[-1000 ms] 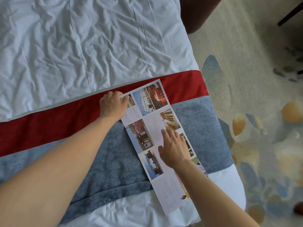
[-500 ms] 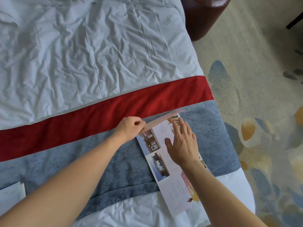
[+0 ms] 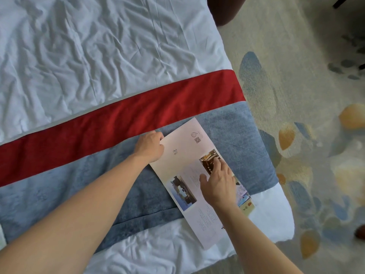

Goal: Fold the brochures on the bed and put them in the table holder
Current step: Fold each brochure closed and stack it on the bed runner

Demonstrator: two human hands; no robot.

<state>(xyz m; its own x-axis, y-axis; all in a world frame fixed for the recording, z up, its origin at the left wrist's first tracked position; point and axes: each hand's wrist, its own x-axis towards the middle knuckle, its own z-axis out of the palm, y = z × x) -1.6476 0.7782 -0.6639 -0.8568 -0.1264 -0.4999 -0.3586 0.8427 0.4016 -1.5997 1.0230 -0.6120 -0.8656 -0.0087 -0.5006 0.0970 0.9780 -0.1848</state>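
Farthest left, a crumpled white sheet [image 3: 88,56] covers most of the bed, and two coloured bands cross it at a slant: one red band [image 3: 118,119] and, nearer the person, one grey-blue band [image 3: 69,198]. A second stretch of white bedding shows below the blue band, at the foot of the bed.

Two bare forearms reach in from the bottom edge. The left hand [image 3: 150,147] rests at the brochure's left edge on the blue band, its fingers curled at the paper's rim; whether they pinch the sheet or only press it cannot be told from here.

One brochure [image 3: 183,155] lies on the bed, running diagonally from the blue band down onto the lower white bedding. Its upper panel is folded over, showing a plain pale face with a small printed code and a mark; below it, photo panels and text columns face up.

The right hand [image 3: 219,184] lies on the brochure's right half, fingers extended and spread, pressing the paper flat without grasping it.

To the right of the bed is one patterned carpet [image 3: 296,135] with blue and orange shapes. One dark red-brown piece of furniture [image 3: 223,10] shows at the top edge.
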